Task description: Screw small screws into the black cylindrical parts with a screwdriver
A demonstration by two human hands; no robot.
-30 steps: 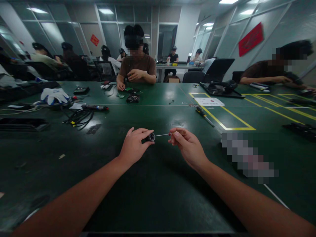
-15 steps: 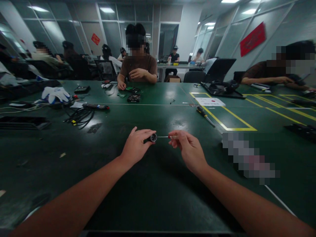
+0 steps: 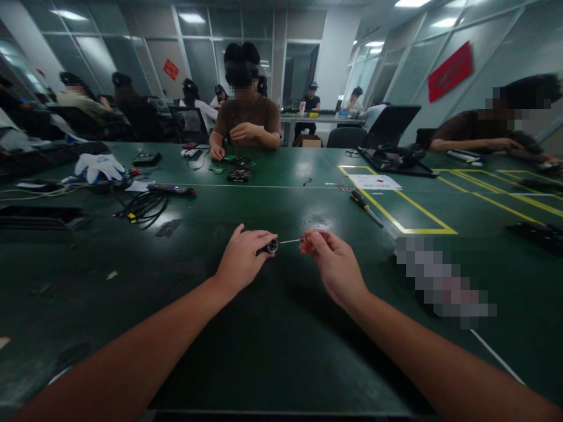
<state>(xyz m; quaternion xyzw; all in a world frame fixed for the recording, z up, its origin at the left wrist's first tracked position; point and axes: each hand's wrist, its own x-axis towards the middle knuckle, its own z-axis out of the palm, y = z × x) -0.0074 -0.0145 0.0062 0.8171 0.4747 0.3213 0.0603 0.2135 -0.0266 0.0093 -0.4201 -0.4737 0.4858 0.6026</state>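
Note:
Between the thumb and fingers of my left hand (image 3: 244, 258) is a small dark round part (image 3: 272, 246) with a hollow, silvery-rimmed face turned toward me. My right hand (image 3: 329, 252) pinches the handle of a thin screwdriver (image 3: 290, 241) with a red collar. Its slim metal shaft points left, and the tip meets the edge of the round part; whether it sits inside a screw is too small to tell. Both hands are raised over the green table (image 3: 272, 351).
A larger black-and-yellow screwdriver (image 3: 367, 207) lies beyond my right hand, near a white paper (image 3: 373, 181). Black cables (image 3: 145, 208) and white gloves (image 3: 100, 169) are at the left. A blurred-out object (image 3: 440, 281) lies right. Across the table a person (image 3: 246, 120) handles small parts.
My right hand has turned slightly, tilting the screwdriver so its handle end sits a little higher. My left hand and the round part have barely shifted.

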